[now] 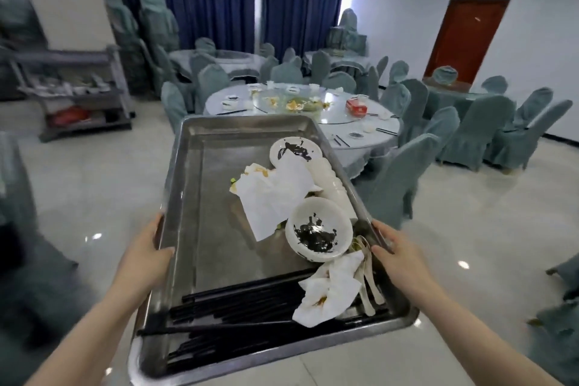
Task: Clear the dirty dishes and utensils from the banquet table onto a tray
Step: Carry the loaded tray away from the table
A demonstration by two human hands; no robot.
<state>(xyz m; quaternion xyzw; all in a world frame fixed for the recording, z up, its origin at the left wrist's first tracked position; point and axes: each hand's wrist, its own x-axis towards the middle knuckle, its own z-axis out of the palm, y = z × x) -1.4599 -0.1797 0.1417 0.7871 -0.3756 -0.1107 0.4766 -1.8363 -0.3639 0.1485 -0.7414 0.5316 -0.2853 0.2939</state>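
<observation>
I carry a large steel tray (200,185) in front of me, tilted a little. My left hand (150,247) grips its left rim and my right hand (394,257) grips its right rim. On the tray lie a dirty white bowl (318,233) with dark residue, a stained small plate (296,152), a stack of white dishes (333,188), crumpled napkins (275,194), white spoons (369,282) and several black chopsticks (238,301). Ahead stands the round banquet table (369,131) with dirty dishes (294,105), small saucers and chopsticks still on it.
Green-covered chairs (394,185) ring the banquet table, one close on my right. A grey service cart (78,91) with dishware stands at left by a pillar. A red tissue box (356,106) sits on the table. Other covered tables and a brown door (466,41) lie beyond.
</observation>
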